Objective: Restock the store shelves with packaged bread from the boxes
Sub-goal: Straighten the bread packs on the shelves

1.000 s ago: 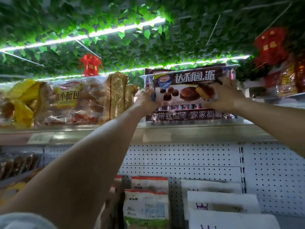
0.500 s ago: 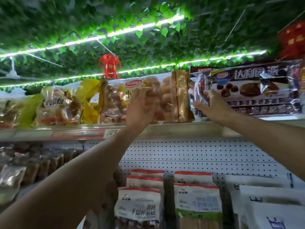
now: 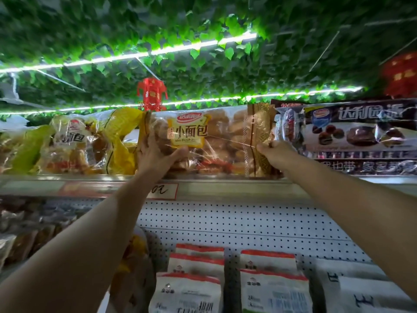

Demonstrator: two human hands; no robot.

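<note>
A clear bag of small bread rolls (image 3: 223, 141) with a yellow label and gold end stands on the top shelf (image 3: 214, 185). My left hand (image 3: 155, 154) grips its left lower part, thumb across the front. My right hand (image 3: 274, 153) pinches the gold right end of the same bag. To the right lies a dark chocolate pie package (image 3: 358, 132), stacked on another, free of both hands. A second bread bag (image 3: 74, 145) with yellow ends sits to the left.
Hanging white pouches (image 3: 187, 290) fill the pegboard (image 3: 237, 222) below the shelf. More bagged goods (image 3: 24, 224) sit at lower left. Leafy ceiling with light strips and a red lantern (image 3: 152, 93) hangs close above the top shelf.
Both hands let go of the chocolate pie package, now resting on the shelf at right, and moved left onto the small bread bag. The view shifted left.
</note>
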